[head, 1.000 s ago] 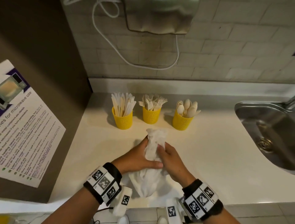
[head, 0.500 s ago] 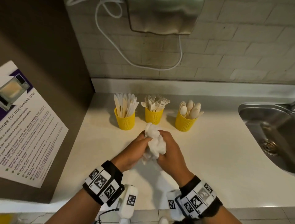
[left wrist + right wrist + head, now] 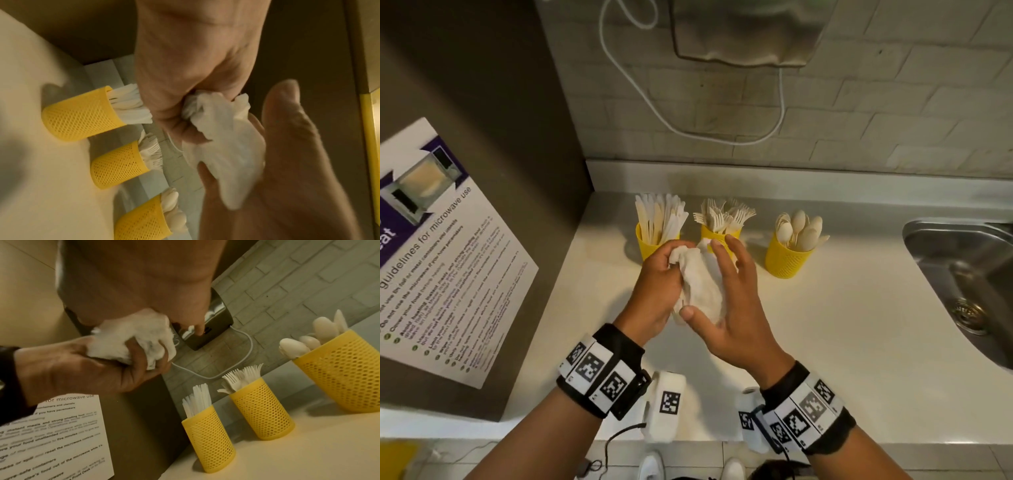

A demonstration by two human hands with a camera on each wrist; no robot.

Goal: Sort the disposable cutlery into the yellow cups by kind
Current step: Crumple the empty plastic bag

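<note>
Three yellow mesh cups stand in a row at the back of the white counter [image 3: 842, 342]: knives [image 3: 654, 243], forks [image 3: 710, 233], spoons [image 3: 787, 260]. Just in front of them, above the counter, both hands hold a crumpled white bag [image 3: 702, 284]. My left hand [image 3: 671, 270] grips its top with curled fingers. My right hand [image 3: 722, 274] lies against its other side, fingers straight and thumb under it. The left wrist view shows the bag [image 3: 226, 146] bunched in the left fist [image 3: 180, 116] and resting on the flat right hand [image 3: 287, 154]. No loose cutlery shows on the counter.
A steel sink [image 3: 962, 274] is set into the counter at the right. A brown cabinet side with a microwave notice [image 3: 448, 257] walls off the left. A metal wall unit [image 3: 743, 31] with a white cable [image 3: 654, 102] hangs above the cups.
The long, hanging bag has been squeezed into a compact wad. Both hands have moved forward towards the cups, and my right hand's fingers have straightened.
</note>
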